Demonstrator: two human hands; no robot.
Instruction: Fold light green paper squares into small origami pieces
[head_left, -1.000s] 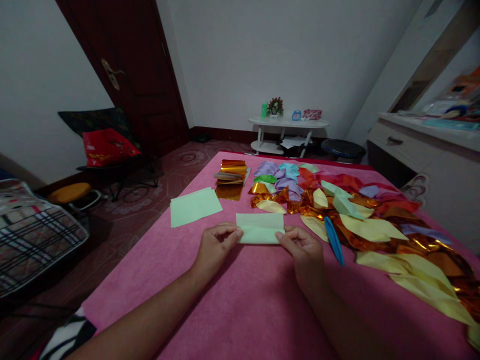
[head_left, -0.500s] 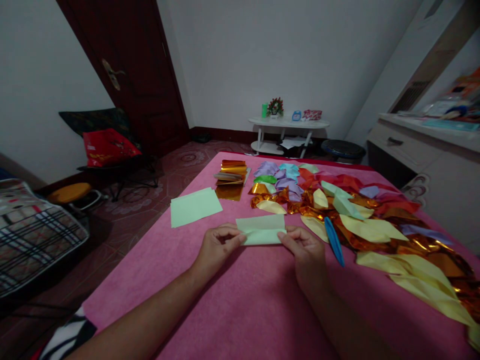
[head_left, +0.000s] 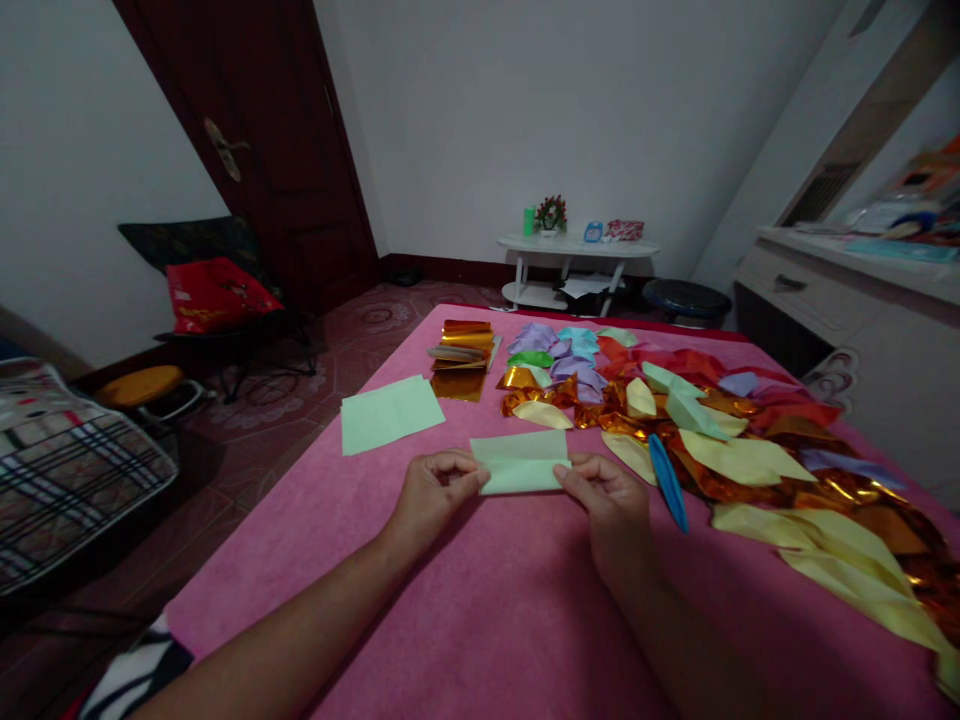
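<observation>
Between my two hands is a pale green sheet of paper (head_left: pixel 523 462), its near edge folded over toward the far side. My left hand (head_left: pixel 444 487) pinches the left end of the fold between thumb and fingers. At the right end, my right hand (head_left: pixel 606 488) grips the same sheet, thumb on top. A stack of flat pale green paper (head_left: pixel 391 412) lies to the left of the hands. Beyond it sits a pile of shiny gold foil sheets (head_left: pixel 459 362). Many folded paper pieces (head_left: pixel 742 455) in yellow, gold, red, purple and green spread out on the right.
A pink cloth (head_left: pixel 465 600) covers the table. Right of my right hand lies a blue folded piece (head_left: pixel 667 482). A white side table (head_left: pixel 577 245) stands by the far wall, with a dark stool (head_left: pixel 686 297) beside it. A chair with a red bag (head_left: pixel 219 297) is at left.
Almost nothing differs. The pale green sheet has shifted very slightly in my fingers, and both hands stay in nearly the same place.
</observation>
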